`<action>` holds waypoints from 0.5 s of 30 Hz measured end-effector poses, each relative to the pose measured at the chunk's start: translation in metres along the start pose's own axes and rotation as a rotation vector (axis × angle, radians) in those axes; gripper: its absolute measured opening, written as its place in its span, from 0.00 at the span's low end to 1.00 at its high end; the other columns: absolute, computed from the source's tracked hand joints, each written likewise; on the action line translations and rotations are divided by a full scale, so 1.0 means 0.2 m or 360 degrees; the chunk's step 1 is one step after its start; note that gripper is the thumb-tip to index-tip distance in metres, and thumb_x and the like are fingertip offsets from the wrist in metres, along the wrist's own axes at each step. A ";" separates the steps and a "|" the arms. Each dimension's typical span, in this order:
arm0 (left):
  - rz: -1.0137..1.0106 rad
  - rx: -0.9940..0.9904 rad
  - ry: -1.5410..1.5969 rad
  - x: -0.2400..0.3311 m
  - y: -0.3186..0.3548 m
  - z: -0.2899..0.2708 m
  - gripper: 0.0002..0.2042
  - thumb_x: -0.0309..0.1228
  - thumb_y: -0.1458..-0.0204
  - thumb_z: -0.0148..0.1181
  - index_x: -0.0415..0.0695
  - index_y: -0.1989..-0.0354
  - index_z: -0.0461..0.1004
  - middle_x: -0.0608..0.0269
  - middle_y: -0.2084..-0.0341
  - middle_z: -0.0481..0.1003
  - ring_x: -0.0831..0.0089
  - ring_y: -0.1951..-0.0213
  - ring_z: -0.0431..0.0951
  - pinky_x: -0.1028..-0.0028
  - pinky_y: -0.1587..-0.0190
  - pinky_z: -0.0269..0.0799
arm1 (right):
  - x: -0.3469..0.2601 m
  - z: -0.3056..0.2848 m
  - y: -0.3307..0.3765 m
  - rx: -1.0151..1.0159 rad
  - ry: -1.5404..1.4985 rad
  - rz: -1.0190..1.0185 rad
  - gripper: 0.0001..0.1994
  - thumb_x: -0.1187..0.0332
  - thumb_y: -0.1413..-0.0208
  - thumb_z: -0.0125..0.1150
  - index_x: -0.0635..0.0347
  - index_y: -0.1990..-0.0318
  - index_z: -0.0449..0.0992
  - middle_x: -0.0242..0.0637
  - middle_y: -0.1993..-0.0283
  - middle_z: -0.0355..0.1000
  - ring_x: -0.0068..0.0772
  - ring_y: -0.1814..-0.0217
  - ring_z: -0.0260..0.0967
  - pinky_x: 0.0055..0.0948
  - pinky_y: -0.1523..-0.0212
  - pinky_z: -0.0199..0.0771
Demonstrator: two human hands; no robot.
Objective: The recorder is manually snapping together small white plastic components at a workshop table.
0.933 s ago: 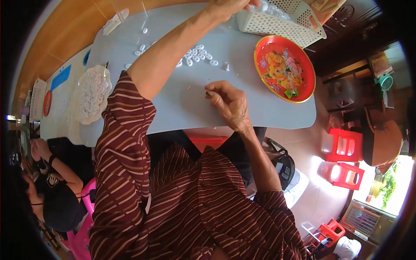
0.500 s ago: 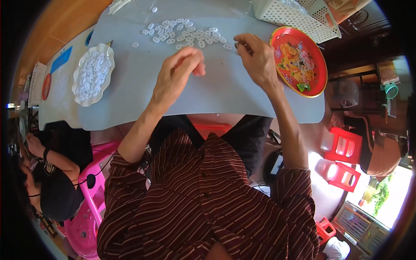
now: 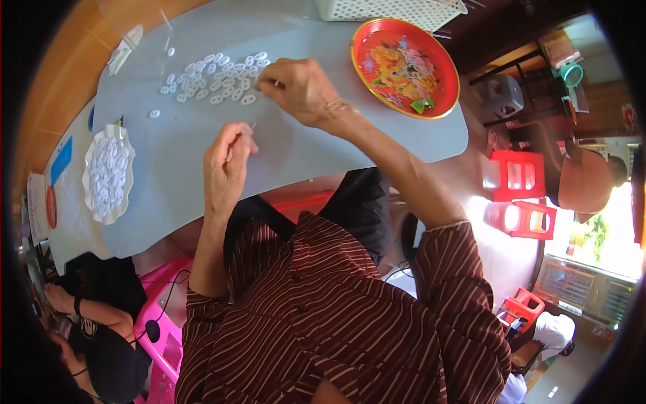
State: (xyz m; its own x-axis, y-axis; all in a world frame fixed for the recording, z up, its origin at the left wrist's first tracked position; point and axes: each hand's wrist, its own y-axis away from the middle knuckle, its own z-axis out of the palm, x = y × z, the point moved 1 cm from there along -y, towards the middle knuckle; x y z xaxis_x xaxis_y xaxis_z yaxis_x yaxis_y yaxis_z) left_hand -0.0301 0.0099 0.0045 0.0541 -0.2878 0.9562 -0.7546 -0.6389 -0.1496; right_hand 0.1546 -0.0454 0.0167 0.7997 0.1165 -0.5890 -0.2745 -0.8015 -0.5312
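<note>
Small white oval pieces (image 3: 217,85), ring-like with a marked middle, lie spread over the grey table. At the right edge of this spread is my right hand (image 3: 301,89), its thumb and fingers pinched together; a tiny pale spot shows at the fingers, too small to name. My left hand (image 3: 227,160) hovers nearer to me, below the pieces, with curled fingers and a thin pale sliver by the fingertips. What it holds, if anything, I cannot make out. More of the white pieces fill a scalloped white dish (image 3: 89,176) to the left.
A red flowered tray (image 3: 441,101) with a small green thing (image 3: 421,106) stands right of my right hand. Behind it is a perforated white basket (image 3: 397,12). A white crumpled item (image 3: 126,49) lies at the far left edge. Another person (image 3: 101,316) sits at the left.
The whole view has swung, tilting the table. My right hand has moved from beside the red tray to the spread pieces. My left hand has drawn back from the pieces, toward me.
</note>
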 end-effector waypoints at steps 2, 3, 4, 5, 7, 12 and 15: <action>0.0033 -0.0007 -0.0015 0.00 0.00 0.00 0.06 0.27 0.44 0.48 0.39 0.64 0.69 0.68 0.78 0.68 0.86 0.78 0.59 0.83 0.78 0.53 | 0.05 -0.15 0.03 0.0080 0.0123 0.0061 0.04 0.73 0.54 0.60 0.62 0.70 0.76 0.41 0.72 0.73 0.42 0.72 0.71 0.33 0.69 0.72; 0.0059 0.0006 -0.0036 0.00 0.00 0.00 0.06 0.27 0.44 0.48 0.39 0.64 0.69 0.68 0.78 0.68 0.86 0.78 0.59 0.83 0.77 0.54 | 0.08 -0.23 0.05 0.0148 0.0232 0.0110 0.04 0.73 0.53 0.60 0.61 0.70 0.76 0.41 0.71 0.74 0.40 0.72 0.72 0.31 0.70 0.72; 0.0060 -0.0010 -0.0032 0.00 0.00 0.01 0.06 0.27 0.44 0.48 0.39 0.64 0.69 0.68 0.78 0.68 0.86 0.78 0.59 0.83 0.77 0.54 | 0.14 -0.33 0.09 0.0197 0.0317 0.0157 0.04 0.73 0.53 0.59 0.61 0.70 0.76 0.41 0.71 0.74 0.38 0.72 0.73 0.30 0.69 0.72; 0.0068 0.0000 -0.0069 0.01 0.00 0.01 0.05 0.27 0.44 0.48 0.39 0.64 0.69 0.68 0.79 0.67 0.86 0.77 0.59 0.83 0.76 0.54 | 0.19 -0.43 0.12 0.0244 0.0394 0.0200 0.04 0.72 0.53 0.59 0.61 0.69 0.76 0.41 0.71 0.74 0.36 0.71 0.73 0.29 0.69 0.72; 0.0080 -0.0010 -0.0103 0.01 0.00 0.01 0.05 0.27 0.44 0.47 0.39 0.64 0.69 0.68 0.79 0.67 0.85 0.77 0.60 0.83 0.75 0.54 | 0.27 -0.64 0.17 0.0069 0.0560 0.0473 0.05 0.71 0.52 0.59 0.63 0.69 0.77 0.42 0.71 0.75 0.35 0.71 0.74 0.30 0.68 0.73; 0.0114 0.0017 -0.0135 0.00 0.00 0.01 0.05 0.26 0.43 0.47 0.38 0.65 0.69 0.68 0.79 0.67 0.85 0.76 0.61 0.83 0.74 0.55 | 0.43 -0.78 0.31 -0.0095 0.0770 0.0530 0.08 0.71 0.53 0.59 0.66 0.67 0.77 0.45 0.72 0.74 0.38 0.71 0.74 0.32 0.66 0.73; 0.0095 0.0037 -0.0134 0.01 0.00 0.01 0.05 0.26 0.43 0.47 0.38 0.65 0.69 0.68 0.79 0.67 0.85 0.76 0.61 0.83 0.74 0.55 | 0.42 -0.75 0.32 -0.0166 0.0755 0.0543 0.08 0.71 0.53 0.59 0.66 0.66 0.77 0.47 0.71 0.74 0.39 0.71 0.74 0.33 0.66 0.73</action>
State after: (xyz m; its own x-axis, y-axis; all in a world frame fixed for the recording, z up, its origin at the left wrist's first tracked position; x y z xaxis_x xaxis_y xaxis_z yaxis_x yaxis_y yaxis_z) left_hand -0.0289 0.0075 0.0053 0.0648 -0.3842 0.9210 -0.7428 -0.6349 -0.2127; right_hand 0.2850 -0.1748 0.0253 0.8335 -0.4135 -0.3665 -0.5232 -0.8039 -0.2828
